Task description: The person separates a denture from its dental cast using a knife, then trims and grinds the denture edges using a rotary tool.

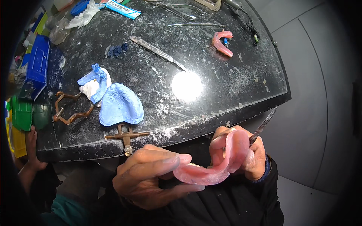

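Note:
In front of my body, off the table's near edge, I hold a pink denture base (pixel 201 177) with a row of pale teeth partly showing. My left hand (pixel 143 177) is closed on its left end, thumb below and fingers above. The right hand (pixel 258 162) closes around the other end, mostly behind the raised pink wall. A slender dark tool (pixel 266 122) with a rough, whitened surface sticks up from the right hand; its other end is hidden. Beyond my left hand, blue-and-white dental casts (pixel 121 105) lie on a brass-coloured articulator (pixel 127 137).
A scalpel-like knife (pixel 154 49) lies mid-table near dark blue scraps (pixel 116 50). Farther right is another pink denture piece (pixel 219 43). Metal instruments (pixel 181 13) and a blue-white packet (pixel 123 9) are at the back. Blue bins (pixel 37 64) and another person's hand (pixel 33 150) are left.

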`<act>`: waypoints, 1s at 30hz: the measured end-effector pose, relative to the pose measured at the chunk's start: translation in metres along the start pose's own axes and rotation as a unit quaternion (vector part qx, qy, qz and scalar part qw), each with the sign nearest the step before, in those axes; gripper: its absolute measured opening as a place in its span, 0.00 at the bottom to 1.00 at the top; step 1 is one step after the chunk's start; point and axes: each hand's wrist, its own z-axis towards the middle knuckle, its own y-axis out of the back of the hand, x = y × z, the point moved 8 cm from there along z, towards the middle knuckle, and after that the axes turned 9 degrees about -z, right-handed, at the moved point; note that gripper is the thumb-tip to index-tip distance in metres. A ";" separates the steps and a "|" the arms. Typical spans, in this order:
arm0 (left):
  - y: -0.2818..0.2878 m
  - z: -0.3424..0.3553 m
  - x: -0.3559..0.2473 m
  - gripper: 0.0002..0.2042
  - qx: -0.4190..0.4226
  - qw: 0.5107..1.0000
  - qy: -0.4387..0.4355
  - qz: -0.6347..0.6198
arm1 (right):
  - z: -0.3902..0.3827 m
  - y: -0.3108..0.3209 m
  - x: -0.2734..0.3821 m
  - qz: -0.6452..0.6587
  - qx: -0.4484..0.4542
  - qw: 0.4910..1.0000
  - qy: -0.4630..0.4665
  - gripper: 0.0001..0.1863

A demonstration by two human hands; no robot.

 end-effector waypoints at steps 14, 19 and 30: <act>-0.012 0.013 -0.016 0.21 0.074 0.996 -0.046 0.017 | -0.003 -0.006 -0.003 0.080 0.029 0.989 -0.117 0.41; -0.020 0.006 -0.016 0.35 0.145 0.980 -0.071 0.118 | -0.007 -0.005 -0.010 0.090 0.079 0.984 -0.135 0.42; -0.005 0.011 -0.006 0.33 0.091 0.994 0.029 0.061 | -0.002 -0.003 -0.011 0.071 0.037 0.989 -0.126 0.42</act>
